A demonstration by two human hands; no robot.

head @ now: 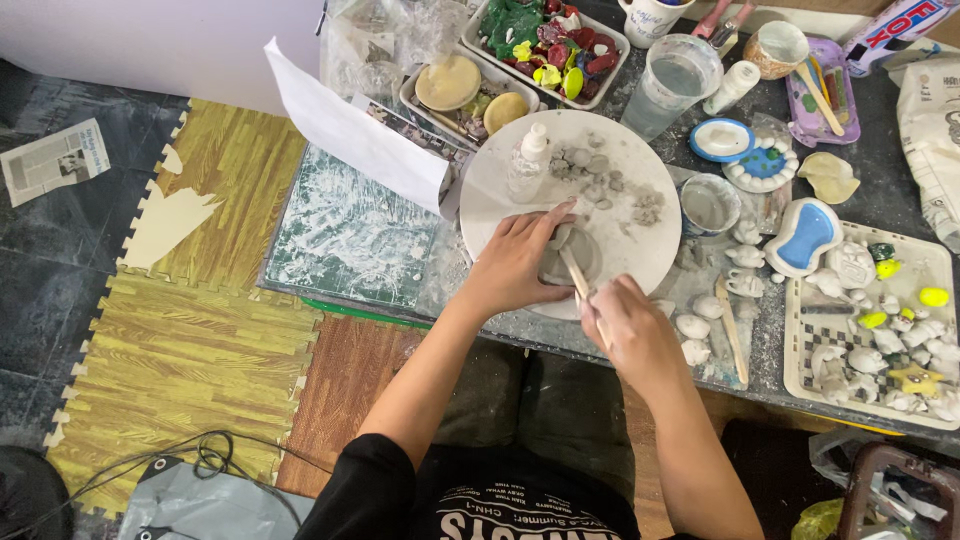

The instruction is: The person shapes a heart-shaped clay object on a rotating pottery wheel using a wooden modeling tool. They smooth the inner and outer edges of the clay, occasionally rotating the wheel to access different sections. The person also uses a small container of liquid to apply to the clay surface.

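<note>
A grey clay piece (582, 252) lies near the front of a round white board (640, 160) on the low table. My left hand (515, 265) rests on the board with its fingers pressing the clay's left side. My right hand (628, 328) grips a thin wooden modelling tool (574, 270) whose tip touches the clay. Small grey clay lumps (600, 180) and a small white squeeze bottle (527, 165) stand further back on the board.
A clay-smeared green cutting mat (345, 235) and a white paper sheet (350, 135) lie left of the board. A water cup (675, 85), trays of coloured pieces (545, 40), and a tray of small white figures (870, 330) crowd the back and right. Foam floor mats (170, 360) lie at left.
</note>
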